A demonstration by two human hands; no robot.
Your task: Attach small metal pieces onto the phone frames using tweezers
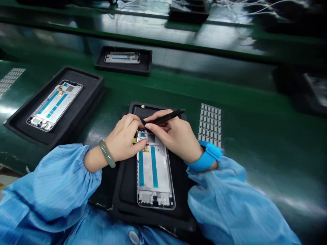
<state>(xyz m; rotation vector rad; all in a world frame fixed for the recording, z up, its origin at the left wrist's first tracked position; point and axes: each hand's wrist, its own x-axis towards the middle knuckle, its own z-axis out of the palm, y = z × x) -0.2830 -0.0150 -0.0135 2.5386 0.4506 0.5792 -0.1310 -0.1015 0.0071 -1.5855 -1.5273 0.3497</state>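
Note:
A phone mid-frame (160,170), silvery with two blue strips, lies lengthwise in a black foam tray (150,217) in front of me. My left hand (122,137) grips its top left corner, the thumb resting over the inner face and the fingers curled at the top edge. In my right hand (177,136) are slim black tweezers (167,117), pinched between thumb and fingers. Their tip reaches the top edge of the frame, right by my left fingertips. My fingers hide whatever lies under the tip. A small yellow tab (134,140) sticks out at the frame's left side.
To the left, another black tray (58,136) holds a similar phone frame (55,105). A third tray (124,69) with a frame sits farther back. Sheets of small metallic parts lie at right (209,124) and far left. Trays and white cables occupy the raised back shelf.

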